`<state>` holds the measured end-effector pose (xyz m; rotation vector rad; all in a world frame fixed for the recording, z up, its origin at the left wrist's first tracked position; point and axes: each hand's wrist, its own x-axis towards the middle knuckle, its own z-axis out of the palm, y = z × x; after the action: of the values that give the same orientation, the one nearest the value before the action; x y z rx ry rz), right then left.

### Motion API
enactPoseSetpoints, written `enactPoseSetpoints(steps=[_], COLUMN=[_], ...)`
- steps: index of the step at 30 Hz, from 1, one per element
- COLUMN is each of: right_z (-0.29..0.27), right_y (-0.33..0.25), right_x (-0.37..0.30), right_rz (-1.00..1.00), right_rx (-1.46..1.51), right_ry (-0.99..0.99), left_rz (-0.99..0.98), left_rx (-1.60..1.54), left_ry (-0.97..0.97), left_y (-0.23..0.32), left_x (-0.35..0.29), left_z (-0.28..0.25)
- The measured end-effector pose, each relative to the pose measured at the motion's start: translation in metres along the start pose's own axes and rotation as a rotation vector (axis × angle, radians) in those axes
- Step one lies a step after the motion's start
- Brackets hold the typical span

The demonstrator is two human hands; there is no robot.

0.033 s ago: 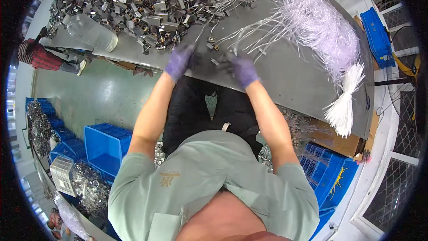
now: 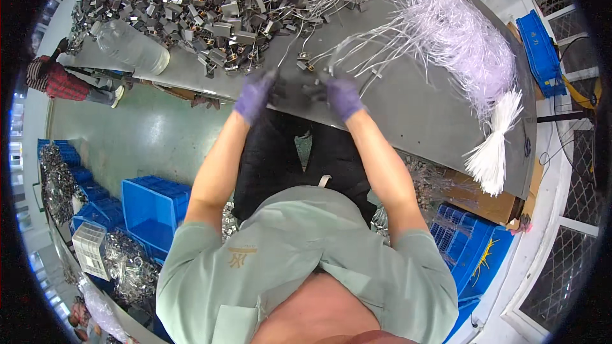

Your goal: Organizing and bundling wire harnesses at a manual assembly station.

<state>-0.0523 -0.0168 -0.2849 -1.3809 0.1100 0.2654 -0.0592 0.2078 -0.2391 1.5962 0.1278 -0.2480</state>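
Observation:
My left hand (image 2: 254,95), in a purple glove with dark fingertips, is at the table's near edge. Its fingers are closed around the lower end of a thin pale wire (image 2: 287,53), which runs up toward a heap of small grey metal-cased parts (image 2: 217,28). My right hand (image 2: 344,98), gloved alike, is a little to the right, its fingers smeared by motion. Pale wires (image 2: 347,41) curve down close to its fingertips; whether it grips one is unclear. Between and just beyond my hands lies a small brass-and-grey part (image 2: 305,62).
A large bundle of white wires (image 2: 465,51) covers the right of the grey table (image 2: 414,114). A clear plastic bottle (image 2: 131,46) lies beside the heap. Blue crates (image 2: 153,207) stand on the floor at left. A person in red plaid (image 2: 60,79) is at far left.
My right hand has shifted slightly left, and its blurred fingers have changed pose. My left hand has stayed almost in place, with the wire still at its fingers.

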Motion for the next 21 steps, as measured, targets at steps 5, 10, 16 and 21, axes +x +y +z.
enactPoseSetpoints(steps=[5,10,16,21], right_z=[0.029,0.033,0.029,0.024], right_y=[0.089,0.125,0.023,-0.051], right_x=[0.122,0.168,0.116,0.095], right_rz=[-0.027,-0.408,-0.198,-0.284], right_rx=[-0.072,-0.390,0.118,0.179], right_ry=[0.020,0.085,0.325,0.499], left_rz=[0.140,-0.147,-0.297,-0.348], left_rx=[0.060,-0.022,-0.064,-0.168], left_ry=[-0.090,-0.157,-0.101,0.033], left_y=[-0.031,-0.066,-0.108,-0.125], left_x=[-0.101,-0.193,-0.246,-0.248], left_z=[-0.050,-0.107,-0.144,-0.149])
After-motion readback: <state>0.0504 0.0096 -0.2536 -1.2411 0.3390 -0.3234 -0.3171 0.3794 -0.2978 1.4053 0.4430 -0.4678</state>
